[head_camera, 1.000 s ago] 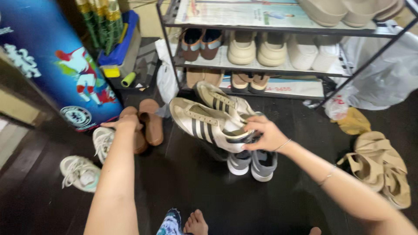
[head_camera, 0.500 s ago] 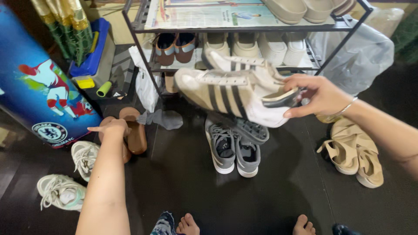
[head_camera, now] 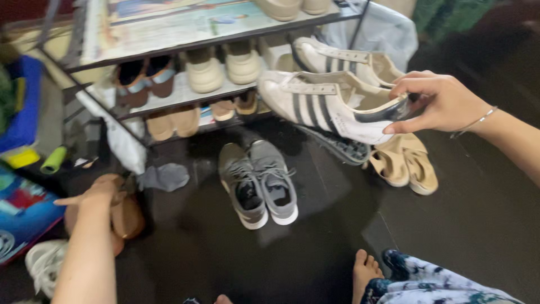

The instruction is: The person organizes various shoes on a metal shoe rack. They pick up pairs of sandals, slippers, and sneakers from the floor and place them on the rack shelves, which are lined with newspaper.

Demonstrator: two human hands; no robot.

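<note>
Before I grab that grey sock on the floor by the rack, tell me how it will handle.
The grey sock lies crumpled and flat, so it will probably go limp and dangle when lifted. It looks thin, so likely very light for its size. Pushed, it would more likely bunch or drag on the dark floor than roll. Nothing about it looks fragile.

The left hand (head_camera: pixel 98 194) hides most of the brown slippers (head_camera: pixel 128 217) beneath it. The white lace-up sneaker (head_camera: pixel 42 264) and blue printed panel (head_camera: pixel 22 217) run off the left edge. The dark-soled shoe (head_camera: pixel 337 145) lies mostly hidden under the held striped sneakers (head_camera: pixel 329 104).
</note>
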